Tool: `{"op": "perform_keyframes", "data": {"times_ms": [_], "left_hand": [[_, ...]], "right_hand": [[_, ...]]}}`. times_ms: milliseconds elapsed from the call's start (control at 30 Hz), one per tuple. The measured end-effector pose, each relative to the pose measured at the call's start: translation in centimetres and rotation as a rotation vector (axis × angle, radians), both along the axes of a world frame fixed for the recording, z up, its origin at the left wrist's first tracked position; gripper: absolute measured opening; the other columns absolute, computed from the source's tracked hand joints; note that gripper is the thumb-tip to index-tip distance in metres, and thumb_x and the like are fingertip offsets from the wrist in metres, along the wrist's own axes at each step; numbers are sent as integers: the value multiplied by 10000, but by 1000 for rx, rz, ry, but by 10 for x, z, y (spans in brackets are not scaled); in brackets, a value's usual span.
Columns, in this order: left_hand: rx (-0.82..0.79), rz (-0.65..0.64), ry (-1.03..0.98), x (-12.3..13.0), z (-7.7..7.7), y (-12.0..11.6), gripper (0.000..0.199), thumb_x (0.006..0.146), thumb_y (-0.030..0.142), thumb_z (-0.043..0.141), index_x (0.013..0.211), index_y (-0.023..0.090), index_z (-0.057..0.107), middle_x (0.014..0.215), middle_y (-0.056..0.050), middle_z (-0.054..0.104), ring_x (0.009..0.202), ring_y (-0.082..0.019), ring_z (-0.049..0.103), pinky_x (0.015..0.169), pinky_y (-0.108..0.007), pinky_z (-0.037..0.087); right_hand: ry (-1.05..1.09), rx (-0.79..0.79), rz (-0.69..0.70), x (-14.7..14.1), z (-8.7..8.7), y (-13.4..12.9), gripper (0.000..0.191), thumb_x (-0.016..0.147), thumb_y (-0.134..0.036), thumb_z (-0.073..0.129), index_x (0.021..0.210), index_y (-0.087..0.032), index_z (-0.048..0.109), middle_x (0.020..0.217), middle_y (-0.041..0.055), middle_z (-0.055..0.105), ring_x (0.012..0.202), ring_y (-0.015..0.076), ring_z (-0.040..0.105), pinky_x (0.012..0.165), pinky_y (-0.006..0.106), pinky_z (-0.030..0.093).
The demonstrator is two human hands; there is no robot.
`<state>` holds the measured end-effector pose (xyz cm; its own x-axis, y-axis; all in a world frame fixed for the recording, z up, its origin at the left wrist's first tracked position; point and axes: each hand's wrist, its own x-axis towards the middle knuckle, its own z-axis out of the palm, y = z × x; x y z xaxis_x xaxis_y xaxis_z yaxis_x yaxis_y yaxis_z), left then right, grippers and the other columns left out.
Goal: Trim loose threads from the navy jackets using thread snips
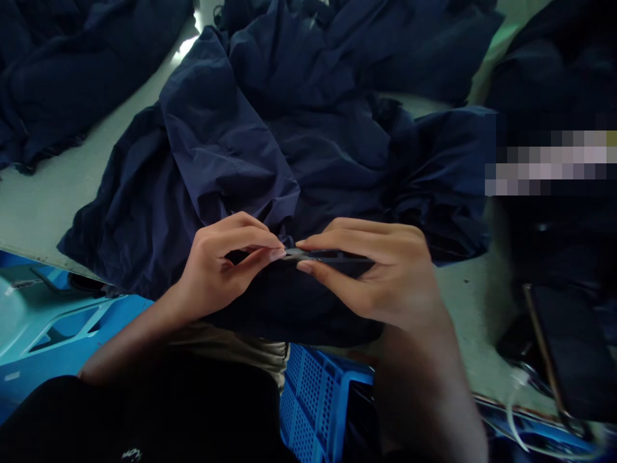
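Observation:
A crumpled navy nylon garment (284, 161) spreads over the table in front of me. My left hand (219, 267) and my right hand (371, 273) both pinch a narrow folded edge of it (332, 259) between thumb and fingers. The fingertips of the two hands nearly meet at the middle of this edge. A thin grey strip shows along the edge, perhaps a zip or a seam; the picture does not settle which. The rest of the garment hangs down toward my lap under the hands.
More navy fabric lies in heaps (72, 71) at the top left and back. A blue plastic crate (311, 405) stands below the table edge, beside a light blue moulded piece (48, 328). A dark smartphone (569, 347) with a white cable (515, 411) sits at the right.

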<state>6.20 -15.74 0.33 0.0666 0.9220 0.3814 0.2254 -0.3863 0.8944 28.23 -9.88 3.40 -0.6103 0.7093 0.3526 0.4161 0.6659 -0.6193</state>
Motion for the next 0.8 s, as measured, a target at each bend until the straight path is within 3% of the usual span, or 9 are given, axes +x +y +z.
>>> {"op": "perform_keyframes", "data": {"times_ms": [300,800], "left_hand": [[-13,0,3,-1,-1,-1,63,929,118,743,960,132,796,934,-63,728,820,-106,698,712,-221,600],[-74,-7,-49,0,-1,-1,65,943,155,733,958,175,793,951,-55,725,831,-125,701,705,-248,607]], "right_hand": [[-26,25,-3,0,0,-2,34,865,-201,796,896,-185,794,792,17,780,644,135,713,569,272,526],[-36,53,-4,0,1,-1,62,858,-215,777,890,-267,781,791,-8,778,630,163,712,541,301,526]]}}
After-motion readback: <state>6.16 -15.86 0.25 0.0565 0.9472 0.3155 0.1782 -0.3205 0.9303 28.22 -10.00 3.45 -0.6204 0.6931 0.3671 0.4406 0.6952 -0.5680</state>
